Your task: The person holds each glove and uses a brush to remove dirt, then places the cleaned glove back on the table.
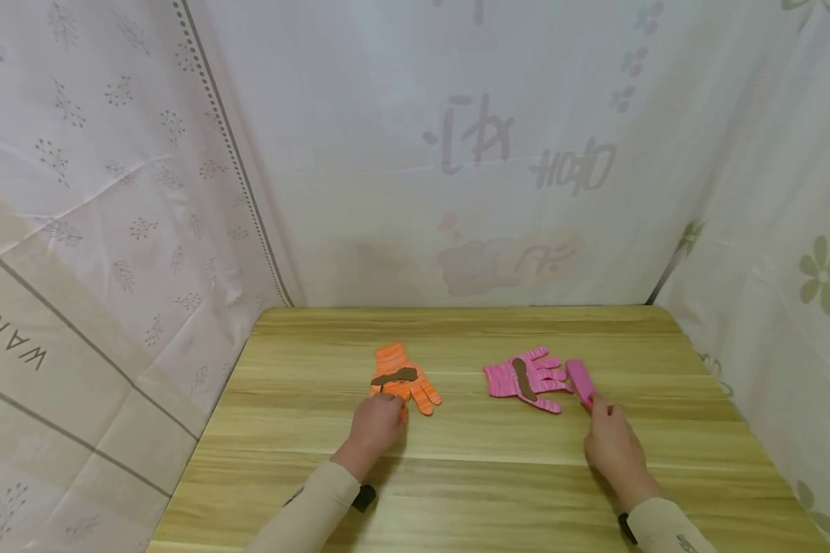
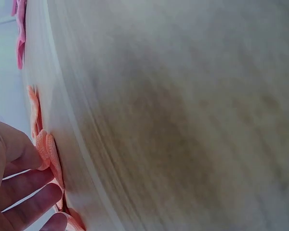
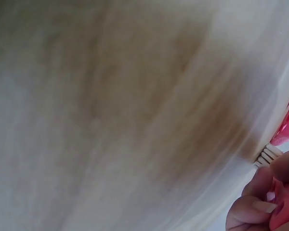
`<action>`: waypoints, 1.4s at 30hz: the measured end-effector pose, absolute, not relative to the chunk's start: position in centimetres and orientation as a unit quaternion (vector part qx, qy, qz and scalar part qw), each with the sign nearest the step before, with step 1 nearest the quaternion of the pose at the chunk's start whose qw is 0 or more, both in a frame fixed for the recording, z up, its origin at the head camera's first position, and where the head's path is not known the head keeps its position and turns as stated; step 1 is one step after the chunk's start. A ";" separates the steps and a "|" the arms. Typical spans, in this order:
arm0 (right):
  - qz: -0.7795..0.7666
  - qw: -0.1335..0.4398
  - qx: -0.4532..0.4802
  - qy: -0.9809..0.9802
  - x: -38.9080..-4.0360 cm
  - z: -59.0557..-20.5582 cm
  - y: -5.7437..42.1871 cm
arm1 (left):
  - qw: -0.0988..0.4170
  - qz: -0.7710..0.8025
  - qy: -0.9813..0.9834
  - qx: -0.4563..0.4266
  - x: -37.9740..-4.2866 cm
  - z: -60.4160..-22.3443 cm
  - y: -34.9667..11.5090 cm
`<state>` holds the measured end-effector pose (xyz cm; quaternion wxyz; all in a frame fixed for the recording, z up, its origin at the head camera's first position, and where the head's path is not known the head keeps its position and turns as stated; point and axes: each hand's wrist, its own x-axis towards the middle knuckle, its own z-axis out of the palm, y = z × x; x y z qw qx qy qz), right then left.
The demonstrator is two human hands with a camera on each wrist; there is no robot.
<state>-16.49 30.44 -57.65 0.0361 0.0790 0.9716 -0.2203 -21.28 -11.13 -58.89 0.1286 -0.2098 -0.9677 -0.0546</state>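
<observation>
An orange knitted glove (image 1: pixel 390 359) with a brown patch across it lies on the table, left of the middle. My left hand (image 1: pixel 379 422) is at its near edge, pinching the orange fabric (image 2: pixel 43 149) between thumb and fingertips. Further right is a pink knitted glove (image 1: pixel 503 380), also with a brown patch, its fingers pointing right. My right hand (image 1: pixel 615 445) grips a pink brush (image 1: pixel 580 379) by its handle, just beyond the fingertips of the pink glove. Pale bristles (image 3: pixel 267 156) of the brush face the tabletop in the right wrist view.
Both gloves lie on a wood-grain table (image 1: pixel 456 499). Printed pale curtains (image 1: pixel 387 153) hang behind it and at both sides. A dark band (image 1: pixel 363 498) is on the left wrist, another on the right.
</observation>
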 end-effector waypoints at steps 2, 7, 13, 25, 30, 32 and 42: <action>-0.216 0.040 0.083 0.972 -16.5 -57.7 30.4 | 0.131 -0.054 -0.967 -0.212 -21.2 -58.9 -11.1; -0.211 0.051 0.098 0.971 -16.6 -57.6 30.3 | 0.128 -0.057 -0.966 -0.216 -20.7 -58.8 -11.1; -0.201 0.030 0.106 0.973 -16.5 -57.5 30.1 | 0.131 -0.060 -0.963 -0.227 -20.3 -58.6 -11.1; -0.220 0.004 0.111 0.969 -16.7 -56.6 29.2 | 0.110 -0.071 -0.963 -0.234 -19.6 -58.7 -11.3; -0.222 -0.003 0.100 0.970 -16.8 -56.5 28.8 | 0.106 -0.085 -0.961 -0.243 -19.0 -58.7 -11.4; -0.221 0.000 0.097 0.970 -16.8 -56.5 28.7 | 0.101 -0.092 -0.960 -0.245 -18.7 -58.6 -11.3; -0.206 -0.006 0.080 0.975 -16.7 -56.4 28.3 | 0.086 -0.121 -0.948 -0.282 -17.8 -57.9 -9.9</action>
